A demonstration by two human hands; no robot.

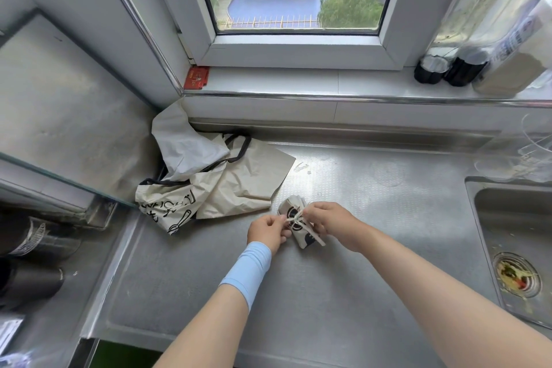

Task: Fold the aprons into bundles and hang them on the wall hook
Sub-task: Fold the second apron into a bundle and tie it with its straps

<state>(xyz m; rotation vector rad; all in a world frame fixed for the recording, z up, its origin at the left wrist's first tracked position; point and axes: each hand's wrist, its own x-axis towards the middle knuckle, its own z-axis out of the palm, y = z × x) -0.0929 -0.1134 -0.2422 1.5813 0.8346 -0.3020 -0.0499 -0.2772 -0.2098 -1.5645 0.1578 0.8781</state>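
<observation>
A small rolled apron bundle (294, 212), cream with black print, lies on the steel counter (343, 263) in the middle. Its cream strap (310, 231) is crossed over the bundle in a knot. My left hand (267, 231) pinches one strap end on the bundle's left. My right hand (331, 222) pinches the other end on its right. Another cream apron (215, 179) with black trim and black print lies crumpled and unfolded in the back left corner of the counter. No wall hook is in view.
A sink (513, 248) with a drain strainer (516, 278) lies at the right. Dark bottles (448, 69) stand on the window sill at the right. Clear glassware (525, 155) sits behind the sink. Black cylinders (27, 281) lie at the lower left.
</observation>
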